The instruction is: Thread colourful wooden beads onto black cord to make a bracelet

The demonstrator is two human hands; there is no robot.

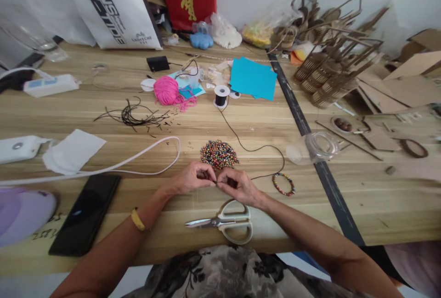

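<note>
With the left hand (195, 177) and right hand (241, 185), fingertips nearly meeting, a small dark bit (216, 182) is pinched just nearside of the bead pile (218, 154). Farther right, black cord (284, 160) is looped beside a beaded bracelet (285, 193).

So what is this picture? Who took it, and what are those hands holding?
There's no machine here: these bare hands belong to a person. A camera on that person's head looks forward and down. The left hand and right hand meet at the fingertips, pinching a small dark thing, too tiny to make out. On the wooden table, just beyond them, is a pile of colourful beads. Black cord runs from a spool toward the right hand, passing a ring of beads. Scissors lie nearer the person.
</note>
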